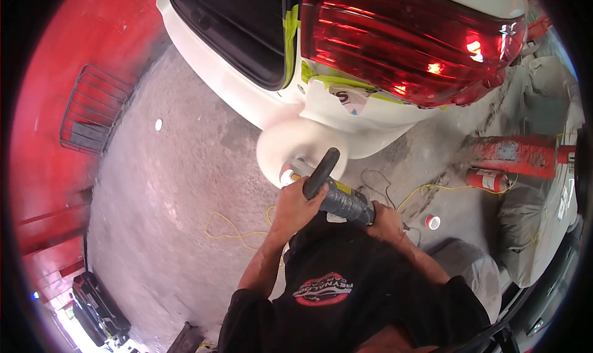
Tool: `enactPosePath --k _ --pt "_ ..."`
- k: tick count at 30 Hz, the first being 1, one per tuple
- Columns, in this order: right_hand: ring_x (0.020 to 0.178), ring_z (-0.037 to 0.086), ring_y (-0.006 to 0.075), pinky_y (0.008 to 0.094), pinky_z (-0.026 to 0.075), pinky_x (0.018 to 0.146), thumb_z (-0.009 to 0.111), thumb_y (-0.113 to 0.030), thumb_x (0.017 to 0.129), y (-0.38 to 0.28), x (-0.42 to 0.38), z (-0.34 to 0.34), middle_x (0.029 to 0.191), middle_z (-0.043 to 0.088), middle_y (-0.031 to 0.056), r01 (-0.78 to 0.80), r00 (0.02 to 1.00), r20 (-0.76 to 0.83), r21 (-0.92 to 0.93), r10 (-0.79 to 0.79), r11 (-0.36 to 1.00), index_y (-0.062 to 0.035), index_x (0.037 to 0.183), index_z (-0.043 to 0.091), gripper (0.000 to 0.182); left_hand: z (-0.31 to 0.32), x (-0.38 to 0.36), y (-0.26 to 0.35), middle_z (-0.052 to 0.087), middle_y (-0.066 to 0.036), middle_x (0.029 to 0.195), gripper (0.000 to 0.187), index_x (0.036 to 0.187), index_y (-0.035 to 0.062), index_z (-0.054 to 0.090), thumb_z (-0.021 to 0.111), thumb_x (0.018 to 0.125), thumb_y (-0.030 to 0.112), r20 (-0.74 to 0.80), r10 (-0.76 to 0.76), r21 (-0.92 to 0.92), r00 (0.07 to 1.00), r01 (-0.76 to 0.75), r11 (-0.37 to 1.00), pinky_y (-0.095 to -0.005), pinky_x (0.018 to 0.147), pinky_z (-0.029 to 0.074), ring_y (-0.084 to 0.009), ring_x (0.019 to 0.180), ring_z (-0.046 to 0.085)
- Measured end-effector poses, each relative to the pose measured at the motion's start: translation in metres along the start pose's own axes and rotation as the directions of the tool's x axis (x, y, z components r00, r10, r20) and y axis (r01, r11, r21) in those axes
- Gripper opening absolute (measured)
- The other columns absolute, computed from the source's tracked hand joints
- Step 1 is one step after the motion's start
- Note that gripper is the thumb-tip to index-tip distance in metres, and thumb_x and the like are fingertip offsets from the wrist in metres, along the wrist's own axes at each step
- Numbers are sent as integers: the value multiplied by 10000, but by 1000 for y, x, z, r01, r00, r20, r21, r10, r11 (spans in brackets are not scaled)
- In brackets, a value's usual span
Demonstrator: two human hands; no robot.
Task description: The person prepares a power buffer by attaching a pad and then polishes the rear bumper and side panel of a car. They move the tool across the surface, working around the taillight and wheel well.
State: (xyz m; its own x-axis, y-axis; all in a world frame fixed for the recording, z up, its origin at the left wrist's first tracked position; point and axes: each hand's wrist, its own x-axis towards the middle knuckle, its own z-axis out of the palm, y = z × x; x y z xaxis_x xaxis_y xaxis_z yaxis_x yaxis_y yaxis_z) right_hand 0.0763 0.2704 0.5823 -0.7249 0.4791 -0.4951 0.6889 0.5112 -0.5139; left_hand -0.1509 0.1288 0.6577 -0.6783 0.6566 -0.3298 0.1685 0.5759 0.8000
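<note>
A car polisher [343,198] with a round, pale buffing pad [278,146] is held in front of my body. The pad looks smeared by motion and lies against the lower corner of a white car bumper [370,127]. My left hand [296,208] is wrapped round the black side handle [322,171]. Around the rear end of the polisher's body my right hand [389,222] is closed, its fingers partly hidden. Above the pad is a red tail light [407,44], with yellow-green masking tape [336,80] along its lower edge.
A yellow cord [426,189] runs over the concrete floor [167,211]. At the right stand a red metal beam [513,155], a red cylinder [488,180] and covered items [525,220]. A small round can [432,222] sits on the floor. A wire rack [92,109] hangs on the red wall [55,168].
</note>
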Motion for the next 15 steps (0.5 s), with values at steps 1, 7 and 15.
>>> enactPosePath --k 1,7,15 --pt "852 704 426 500 553 772 771 -374 685 4 0 0 868 714 241 -5 1000 -5 6 5 1000 -18 1061 660 530 1 0 0 673 -220 732 363 910 -28 687 724 902 333 -3 -3 5 1000 3 1000 -439 673 527 -396 731 693" --pt "834 701 425 503 552 757 748 -300 661 -3 -6 -25 863 711 240 19 997 72 -84 -13 996 -17 1004 647 456 0 3 0 667 -208 714 373 927 -46 693 729 904 325 -5 -22 -32 1000 22 999 -406 667 525 -345 700 698" --pt "824 688 397 495 546 738 779 -299 673 -22 -21 -47 868 690 192 51 975 -204 -195 -92 980 -30 1043 646 476 -16 -8 10 651 -146 644 284 917 -49 693 732 910 232 -59 59 -153 996 -68 986 -348 588 506 -180 601 664"
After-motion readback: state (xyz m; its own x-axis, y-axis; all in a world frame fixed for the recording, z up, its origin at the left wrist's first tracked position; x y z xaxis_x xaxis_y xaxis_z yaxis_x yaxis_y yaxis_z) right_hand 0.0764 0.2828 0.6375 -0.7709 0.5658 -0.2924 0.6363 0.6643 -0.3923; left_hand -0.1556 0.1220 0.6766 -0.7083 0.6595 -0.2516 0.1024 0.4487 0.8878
